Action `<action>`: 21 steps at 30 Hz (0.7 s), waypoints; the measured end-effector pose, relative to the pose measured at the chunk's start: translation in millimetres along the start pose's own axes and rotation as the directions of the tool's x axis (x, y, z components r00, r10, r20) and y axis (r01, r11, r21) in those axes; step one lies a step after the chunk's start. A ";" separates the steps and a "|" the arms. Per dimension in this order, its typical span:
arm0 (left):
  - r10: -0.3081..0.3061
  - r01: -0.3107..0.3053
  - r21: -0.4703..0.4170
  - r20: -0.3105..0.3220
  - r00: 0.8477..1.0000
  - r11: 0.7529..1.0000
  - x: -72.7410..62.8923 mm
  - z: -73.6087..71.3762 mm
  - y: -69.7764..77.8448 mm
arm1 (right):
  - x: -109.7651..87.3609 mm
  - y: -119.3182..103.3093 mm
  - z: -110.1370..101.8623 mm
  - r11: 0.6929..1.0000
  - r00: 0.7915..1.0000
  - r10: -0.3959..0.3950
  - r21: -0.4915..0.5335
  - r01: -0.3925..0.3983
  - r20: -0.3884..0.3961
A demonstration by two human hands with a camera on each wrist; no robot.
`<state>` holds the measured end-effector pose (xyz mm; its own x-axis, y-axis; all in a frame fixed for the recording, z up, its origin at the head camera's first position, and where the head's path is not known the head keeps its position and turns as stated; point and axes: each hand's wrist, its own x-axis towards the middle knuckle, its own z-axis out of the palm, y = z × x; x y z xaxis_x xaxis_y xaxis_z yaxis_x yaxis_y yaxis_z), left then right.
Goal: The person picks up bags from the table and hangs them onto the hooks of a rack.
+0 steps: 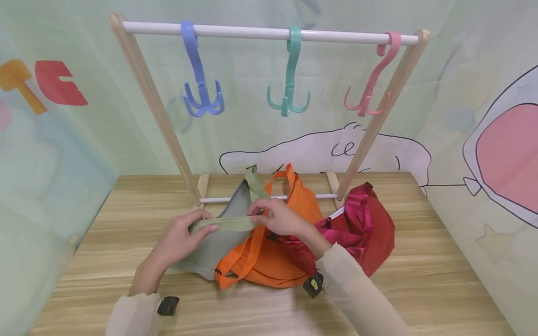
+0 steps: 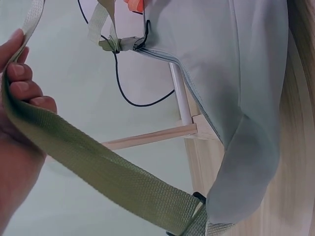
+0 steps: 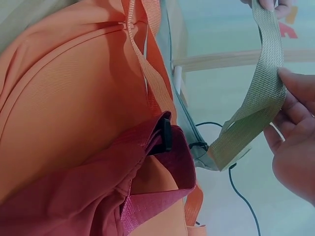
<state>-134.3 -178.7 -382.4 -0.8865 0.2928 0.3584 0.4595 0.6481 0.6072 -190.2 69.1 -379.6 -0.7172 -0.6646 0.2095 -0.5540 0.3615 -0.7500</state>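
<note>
A green webbing strap (image 1: 229, 224) of a grey bag (image 1: 203, 254) is stretched between both hands above the table. My left hand (image 1: 178, 238) holds the strap's left part; in the left wrist view its fingers curl round the webbing (image 2: 108, 172). Thumb and fingers of my right hand (image 1: 280, 219) pinch the strap farther right, as the right wrist view also shows at the webbing (image 3: 268, 83). The grey bag lies on the table, partly covered by an orange bag (image 1: 269, 268). A red bag (image 1: 382, 238) overlaps the orange one, under my right forearm.
Behind the bags stands a wooden rack with a white top bar (image 1: 244, 31). From it hang a blue hook (image 1: 197, 70), a green hook (image 1: 291, 70) and a pink hook (image 1: 371, 77). The rack's lower bar (image 1: 214, 200) runs behind the bags on the wooden table (image 1: 420, 280).
</note>
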 end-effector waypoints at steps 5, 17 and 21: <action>-0.002 0.002 -0.002 0.004 1.000 1.000 -0.7 -1.1 0.9 | -0.4 -0.3 -0.3 1.000 0.999 0.025 0.010 -0.025 0.030; 0.008 -0.008 -0.007 0.001 1.000 1.000 -1.4 -2.5 -0.1 | -1.2 3.3 0.9 0.998 0.995 0.041 0.050 -0.046 0.096; 0.021 -0.021 -0.009 0.000 1.000 1.000 -1.3 -2.8 -0.5 | -1.8 3.4 0.4 0.997 0.989 0.045 0.058 -0.054 0.139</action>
<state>-133.2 -181.4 -381.2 -0.8766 0.3062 0.3712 0.4785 0.6356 0.6058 -190.7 71.2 -382.8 -0.6759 -0.7320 0.0858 -0.4890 0.3582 -0.7953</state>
